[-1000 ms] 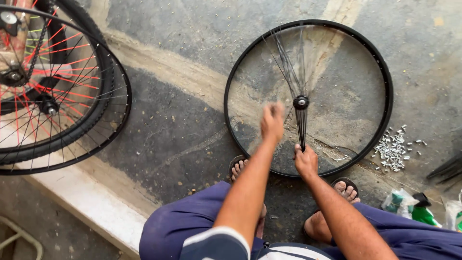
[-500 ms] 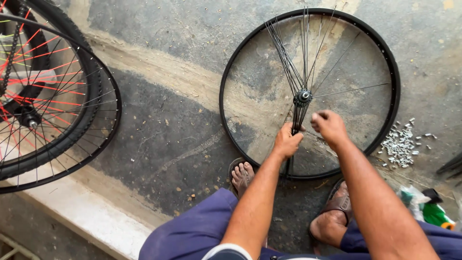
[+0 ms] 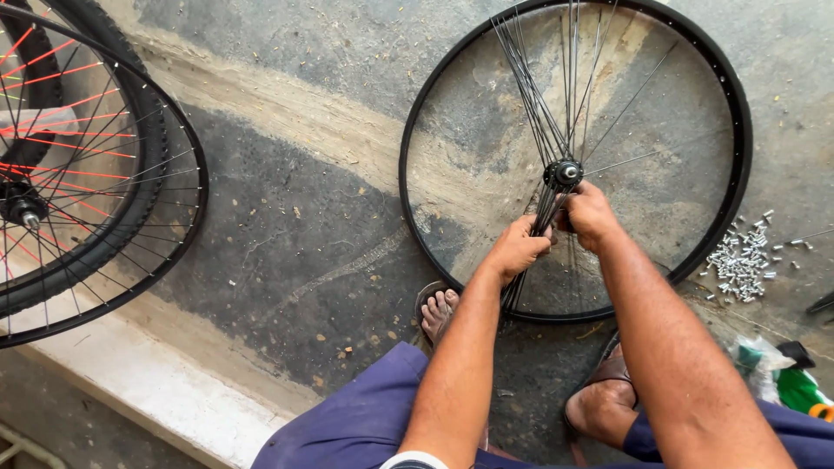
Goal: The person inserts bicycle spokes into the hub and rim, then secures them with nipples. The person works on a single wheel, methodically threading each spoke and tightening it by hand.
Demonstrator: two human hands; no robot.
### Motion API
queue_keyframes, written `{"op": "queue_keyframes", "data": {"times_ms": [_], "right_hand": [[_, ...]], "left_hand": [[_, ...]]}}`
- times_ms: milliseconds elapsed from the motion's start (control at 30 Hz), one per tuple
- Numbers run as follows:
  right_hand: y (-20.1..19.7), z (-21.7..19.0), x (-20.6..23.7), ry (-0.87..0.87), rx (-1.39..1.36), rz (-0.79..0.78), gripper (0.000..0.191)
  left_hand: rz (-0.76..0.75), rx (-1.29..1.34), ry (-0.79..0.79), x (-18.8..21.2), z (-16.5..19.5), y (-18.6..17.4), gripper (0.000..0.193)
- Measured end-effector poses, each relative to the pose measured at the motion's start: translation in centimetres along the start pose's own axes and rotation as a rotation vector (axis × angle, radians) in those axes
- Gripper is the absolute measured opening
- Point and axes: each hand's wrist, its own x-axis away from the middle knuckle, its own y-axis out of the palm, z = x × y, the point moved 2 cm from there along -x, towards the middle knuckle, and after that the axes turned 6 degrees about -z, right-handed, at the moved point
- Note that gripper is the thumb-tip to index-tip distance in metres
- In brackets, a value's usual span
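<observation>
A: What's changed vs a sec ago?

B: Both hands now bunched together just under the hub (image 3: 565,172); before, left was up higher, right low; left hand (image 3: 516,249) clenched on the spoke bundle (image 3: 537,227), right hand (image 3: 589,214) gripping same bundle nearer the hub; so spokes look gathered for sorting.

A: And the rim (image 3: 413,148)?

B: Flat on the floor past the feet, axle facing up; loose spokes run long-ways hub to far edge; nipples (image 3: 740,259) piled just right of it.
</observation>
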Motion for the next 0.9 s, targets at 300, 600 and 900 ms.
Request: {"op": "queue_keyframes", "data": {"times_ms": [300,600,900], "right_hand": [[-1.2,-4.2,6.5,-0.958,1.372,0.593,0.029],[4.3,0.6,2.4,-0.158,-0.294,-0.165,0.023],[1.6,0.9,3.2,-0.302,-0.065,0.002,0.019]], "left_hand": [[0.093,-0.202,-0.041,1.2,2.3,0.5,0.010],[0.308,-1.155,-0.166,2.7,7.5,3.4,0.049],[0.340,-0.630,-0.028,1.5,4.1,2.8,0.029]]}}
